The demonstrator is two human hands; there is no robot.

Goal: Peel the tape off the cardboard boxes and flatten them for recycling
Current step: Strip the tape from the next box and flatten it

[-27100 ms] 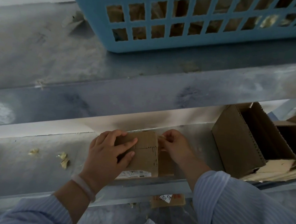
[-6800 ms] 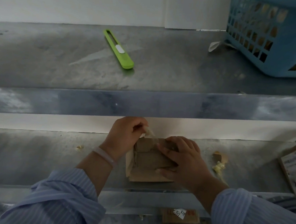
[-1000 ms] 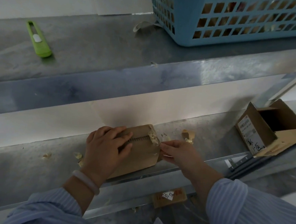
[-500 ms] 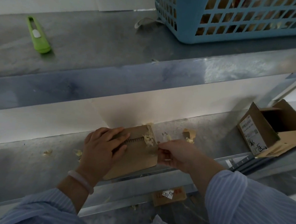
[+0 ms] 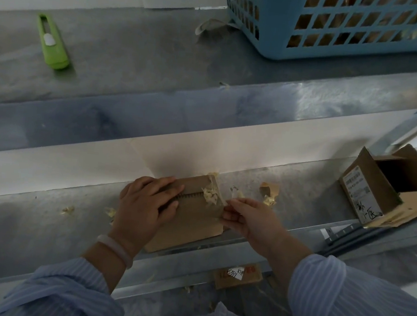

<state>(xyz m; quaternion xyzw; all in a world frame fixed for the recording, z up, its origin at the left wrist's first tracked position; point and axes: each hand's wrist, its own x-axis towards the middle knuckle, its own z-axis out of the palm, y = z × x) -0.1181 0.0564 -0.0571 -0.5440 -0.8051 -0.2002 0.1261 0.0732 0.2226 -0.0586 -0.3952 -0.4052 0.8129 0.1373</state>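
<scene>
A small flattened cardboard box (image 5: 193, 218) lies on the lower metal shelf (image 5: 37, 222) in front of me. My left hand (image 5: 147, 208) presses down on its left half with spread fingers. My right hand (image 5: 245, 218) is at the box's right edge and pinches a strip of clear tape (image 5: 222, 198) that still clings to the top right corner. A crumpled wad of peeled tape (image 5: 210, 193) sits on the box near that corner.
Tape scraps (image 5: 269, 193) lie to the right of the box. An open cardboard box (image 5: 388, 185) lies on its side at the far right. On the upper shelf are a green utility knife (image 5: 53, 42) and a blue basket (image 5: 335, 26) holding cardboard.
My right hand has drawn the tape strip outward from the box's right edge. The left hand keeps pressing on the box.
</scene>
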